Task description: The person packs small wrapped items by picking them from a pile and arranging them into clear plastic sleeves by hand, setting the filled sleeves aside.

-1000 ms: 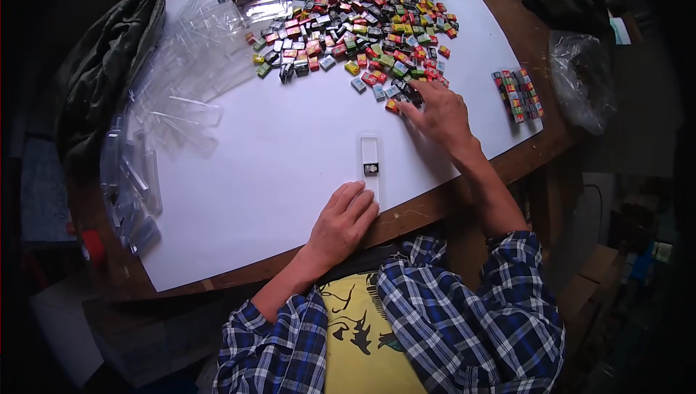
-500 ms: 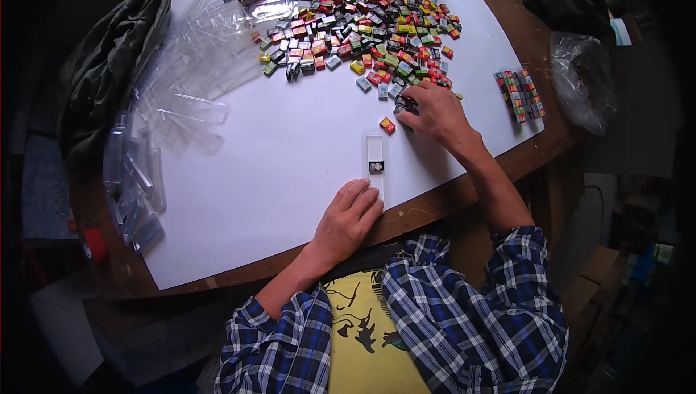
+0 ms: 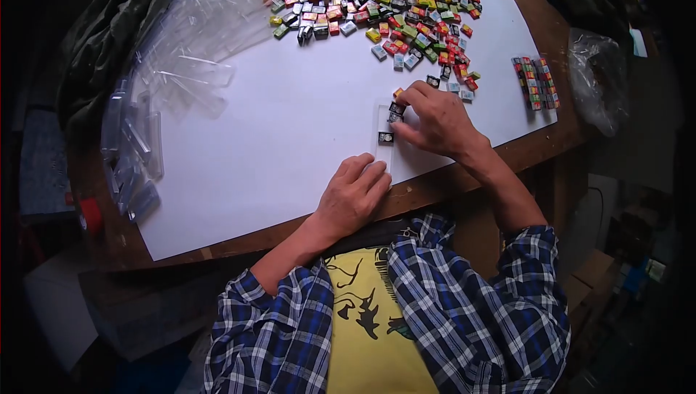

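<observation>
A narrow clear plastic case (image 3: pixel 384 153) lies lengthwise before me on the white sheet. One small black box with a pale picture (image 3: pixel 386 138) sits inside it, near the middle. My left hand (image 3: pixel 354 191) is closed over the case's near end, fingertips on it and thumb hidden. Over the far end, my right hand (image 3: pixel 439 120) pinches small black boxes (image 3: pixel 396 112) between thumb and fingers. A red and yellow box (image 3: pixel 398 93) peeks out just beyond those fingertips. Beyond my right hand, another black box (image 3: pixel 433 81) lies loose at the edge of the pile.
A heap of small colourful boxes (image 3: pixel 391 13) covers the far side. Clear plastic cases (image 3: pixel 148 147) are piled at the left beside dark cloth (image 3: pixel 101 53). Filled cases (image 3: pixel 535 84) stand at the right, near a clear plastic bag (image 3: pixel 596 79). Red tape (image 3: pixel 90 214) sits at the left table edge.
My right hand has moved from the edge of the pile to the case's far end, bringing the black boxes. My left hand stays on the near end. The camera view has shifted slightly.
</observation>
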Available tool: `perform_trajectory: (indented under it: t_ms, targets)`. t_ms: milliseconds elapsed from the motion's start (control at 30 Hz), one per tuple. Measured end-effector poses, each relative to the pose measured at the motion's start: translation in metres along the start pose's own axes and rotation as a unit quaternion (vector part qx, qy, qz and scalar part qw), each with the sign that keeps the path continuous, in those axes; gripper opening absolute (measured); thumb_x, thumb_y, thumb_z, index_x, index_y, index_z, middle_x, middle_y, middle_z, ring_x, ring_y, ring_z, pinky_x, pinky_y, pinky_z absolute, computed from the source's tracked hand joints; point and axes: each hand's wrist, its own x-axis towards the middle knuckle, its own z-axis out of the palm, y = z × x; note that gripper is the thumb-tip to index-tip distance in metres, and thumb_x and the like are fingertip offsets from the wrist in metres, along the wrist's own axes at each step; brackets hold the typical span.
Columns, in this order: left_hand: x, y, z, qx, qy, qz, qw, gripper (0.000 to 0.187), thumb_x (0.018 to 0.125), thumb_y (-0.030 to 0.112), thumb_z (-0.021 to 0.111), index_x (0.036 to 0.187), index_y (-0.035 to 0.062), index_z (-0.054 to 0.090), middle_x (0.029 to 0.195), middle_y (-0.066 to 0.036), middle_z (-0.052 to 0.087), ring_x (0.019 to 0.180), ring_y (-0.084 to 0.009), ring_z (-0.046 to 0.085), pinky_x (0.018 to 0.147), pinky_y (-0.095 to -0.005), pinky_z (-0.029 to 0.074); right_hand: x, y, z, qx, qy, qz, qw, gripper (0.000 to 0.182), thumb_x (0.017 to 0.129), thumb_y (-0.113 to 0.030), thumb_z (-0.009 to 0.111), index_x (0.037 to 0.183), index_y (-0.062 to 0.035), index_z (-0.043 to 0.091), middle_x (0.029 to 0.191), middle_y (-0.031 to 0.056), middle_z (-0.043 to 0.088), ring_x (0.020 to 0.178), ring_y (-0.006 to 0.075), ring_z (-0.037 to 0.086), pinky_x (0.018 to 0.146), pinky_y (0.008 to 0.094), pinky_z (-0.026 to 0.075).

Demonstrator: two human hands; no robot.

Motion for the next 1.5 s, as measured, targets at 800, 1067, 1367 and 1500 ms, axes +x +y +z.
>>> perform_trajectory:
  t_ms: [800,1067,1367,1500]
  targets:
    - [-0.001,0.002,-0.003,-0.018,0.004,0.002,1.0,0.033,0.081,0.006,0.075,0.112,-0.0003,0.069,0.121,-0.014,0.066,0.119,-0.0349,0.063,0.102,-0.0463,0.053,-0.009,0.055,-0.002,-0.007,0.127,0.061,0.99,0.022,0.091,-0.002,0.079,0.112,-0.0034,0.075,0.109,0.0104,0.076,0.076,0.0234,0.075,0.069,0.0359,0.061]
    - [-0.001,0.004,-0.006,-0.007,0.012,-0.012,1.0,0.032,0.08,0.006,0.075,0.111,-0.0015,0.07,0.121,-0.014,0.067,0.117,-0.0343,0.063,0.1,-0.0458,0.053,-0.025,0.02,-0.007,0.12,0.112,0.076,0.983,0.022,0.088,0.001,0.082,0.108,-0.0027,0.075,0.107,0.0124,0.076,0.08,0.0268,0.077,0.07,0.0357,0.063]
    - [-0.006,0.0,-0.001,0.004,0.007,0.012,1.0,0.031,0.08,0.008,0.072,0.11,-0.0025,0.07,0.114,-0.012,0.067,0.111,-0.0309,0.064,0.096,-0.0428,0.053,-0.049,-0.034,0.032,0.143,0.084,-0.103,0.981,0.019,0.088,-0.001,0.082,0.105,-0.0037,0.075,0.103,0.0119,0.075,0.081,0.0233,0.077,0.069,0.0335,0.063]
    - [-0.004,0.002,-0.004,0.0,0.011,0.006,1.0,0.032,0.08,0.007,0.072,0.11,-0.0025,0.07,0.113,-0.012,0.067,0.108,-0.0304,0.065,0.095,-0.042,0.054,-0.049,-0.026,0.029,0.163,0.117,-0.049,0.978,0.02,0.089,0.0,0.081,0.108,-0.0042,0.076,0.104,0.0118,0.075,0.082,0.0245,0.078,0.07,0.0343,0.064]
